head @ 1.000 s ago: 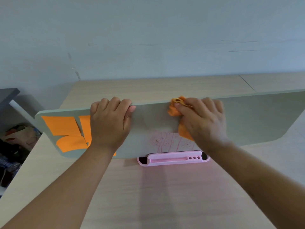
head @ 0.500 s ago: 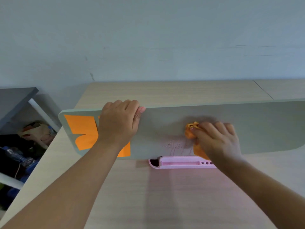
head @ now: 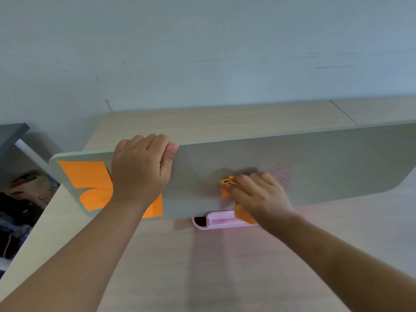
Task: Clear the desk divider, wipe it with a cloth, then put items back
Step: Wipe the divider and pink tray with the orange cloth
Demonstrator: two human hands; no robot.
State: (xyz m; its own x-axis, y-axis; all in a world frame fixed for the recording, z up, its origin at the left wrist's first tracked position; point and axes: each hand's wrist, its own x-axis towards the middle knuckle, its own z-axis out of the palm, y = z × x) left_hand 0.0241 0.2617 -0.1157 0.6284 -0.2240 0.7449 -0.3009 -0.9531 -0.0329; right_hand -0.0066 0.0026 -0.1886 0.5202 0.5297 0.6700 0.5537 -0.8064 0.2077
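Observation:
A grey-green desk divider (head: 326,163) stands upright across the wooden desk (head: 225,266). My left hand (head: 140,170) grips the divider's top edge, fingers curled over it. My right hand (head: 258,197) presses a crumpled orange cloth (head: 227,188) against the lower middle of the divider's near face. Several orange sticky notes (head: 87,176) are stuck on the divider's left end, partly hidden by my left hand. A faint reddish speckled mark (head: 282,176) shows on the divider to the right of the cloth.
A pink clip-on holder (head: 216,221) sits at the divider's bottom edge on the desk. To the left, beyond the desk edge, a grey shelf (head: 11,134) stands over a pile of bags and clutter (head: 22,199). A pale wall rises behind the desk.
My right hand with the cloth has moved down from the divider's top edge to its lower middle, wiping. The reddish mark now lies right of the cloth. My left hand keeps its grip.

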